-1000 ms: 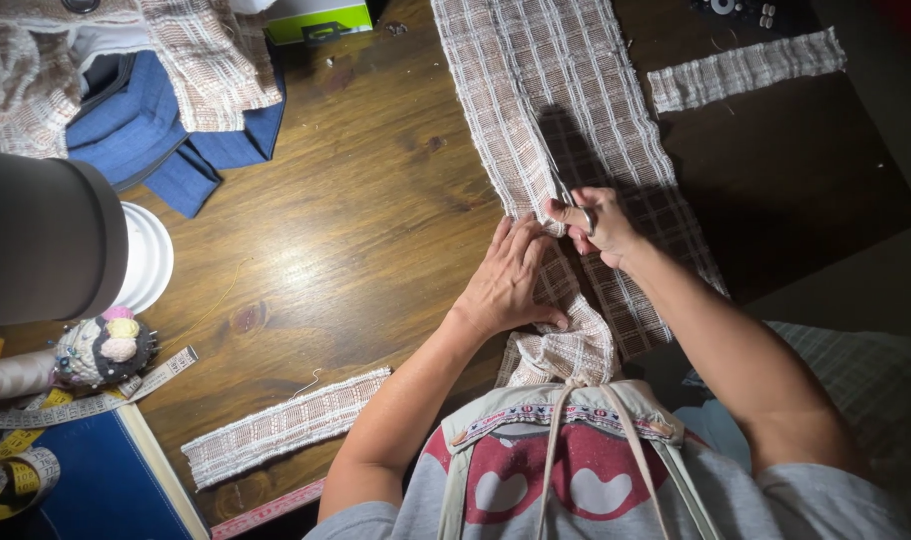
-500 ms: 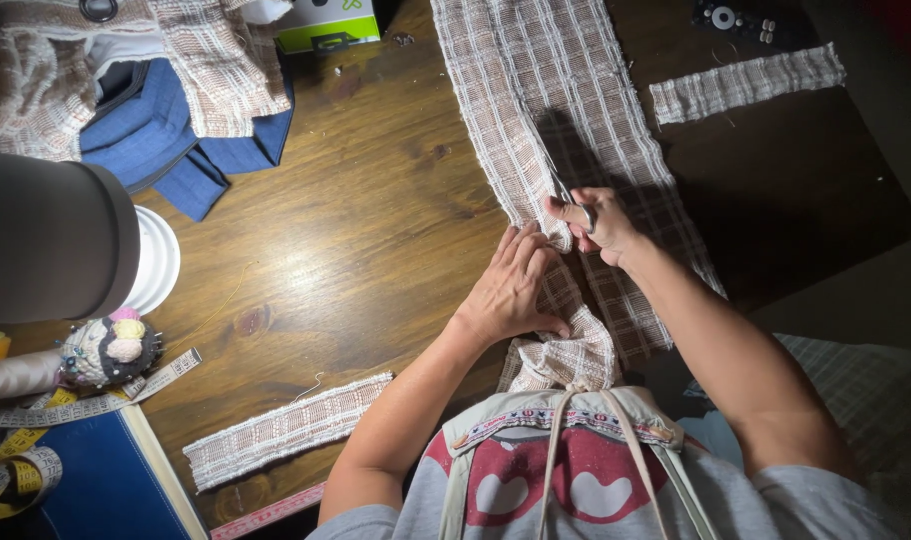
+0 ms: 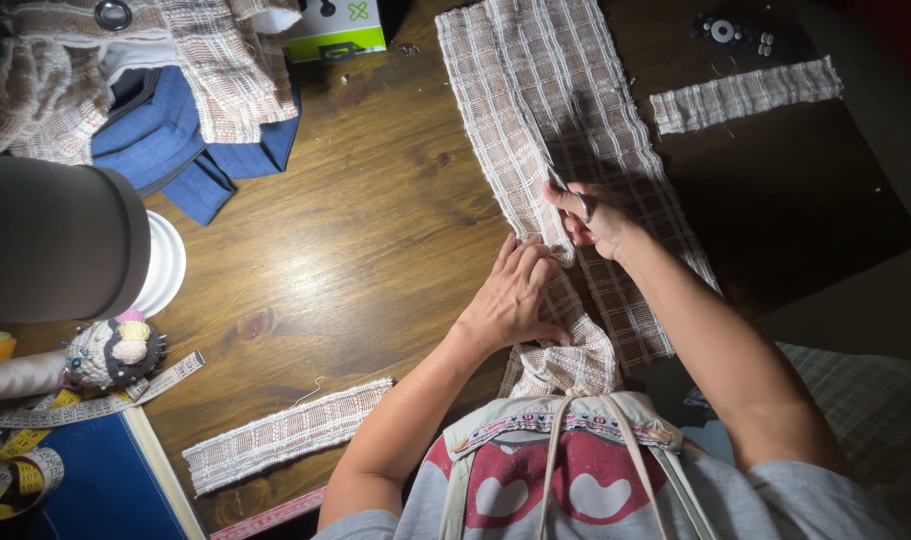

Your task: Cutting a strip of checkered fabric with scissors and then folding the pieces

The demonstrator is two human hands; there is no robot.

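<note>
A long strip of brown and white plaid fabric (image 3: pixel 536 90) lies on the wooden table (image 3: pixel 376 230), running from the far edge toward my body. My right hand (image 3: pixel 594 222) grips a pair of scissors (image 3: pixel 568 188) whose blades point away from me into the fabric. My left hand (image 3: pixel 513 296) lies flat on the cloth just left of the cut, fingers spread, pressing it down. The cut end of the fabric bunches near my chest.
Two narrow cut plaid strips lie apart: one at the near left (image 3: pixel 286 435), one at the far right (image 3: pixel 744 93). Blue cloth (image 3: pixel 191 150) and more plaid fabric sit far left, with a pincushion (image 3: pixel 116 350), measuring tape (image 3: pixel 36 420), white plate (image 3: pixel 164 265) and green-white box (image 3: pixel 336 25).
My right hand with the scissors has edged slightly farther along the fabric. My left hand stays pressed on the cloth.
</note>
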